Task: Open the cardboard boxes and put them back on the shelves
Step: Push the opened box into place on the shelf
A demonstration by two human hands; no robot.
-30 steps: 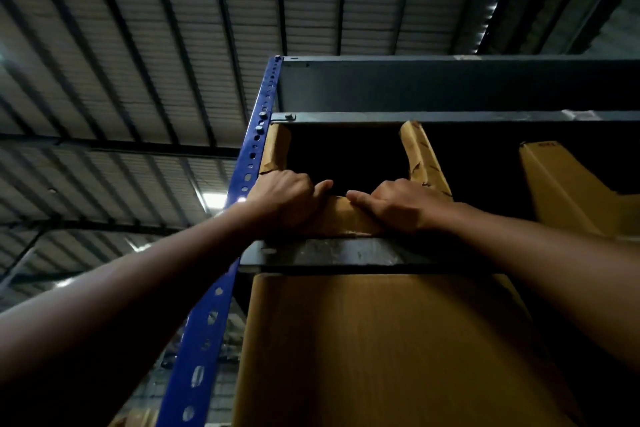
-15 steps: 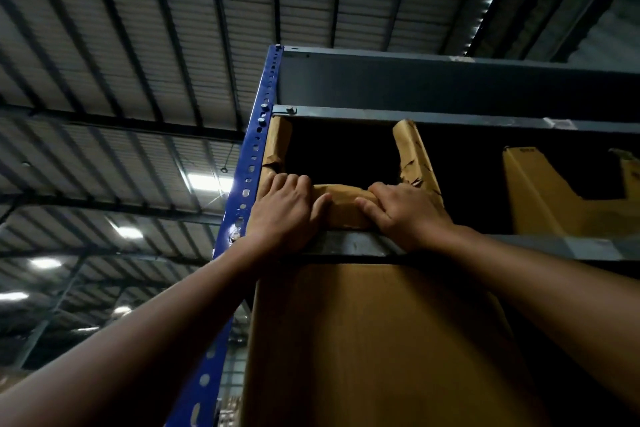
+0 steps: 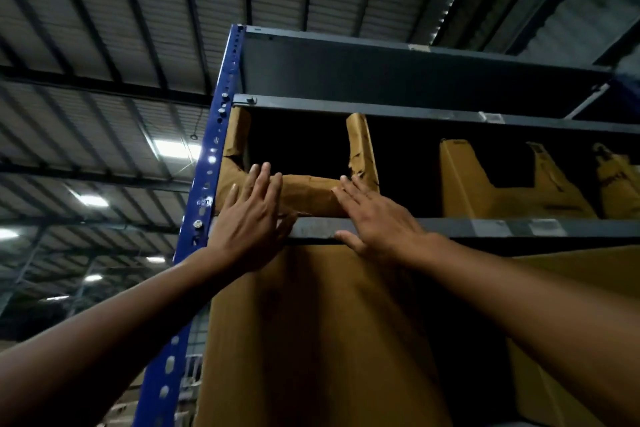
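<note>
Left hand (image 3: 252, 222), right hand (image 3: 377, 224) flattened; seemingly touch box (image 3: 311, 198)

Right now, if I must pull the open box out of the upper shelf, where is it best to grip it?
Probably the low front wall between the two upright flaps, from the front and below, fingers hooked over its top edge. Those flaps are torn and creased, and the left side sits against the blue post, so the sides offer little hold.

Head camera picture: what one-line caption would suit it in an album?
Left hand and right hand rest flat against an opened cardboard box on a high warehouse shelf.
</note>
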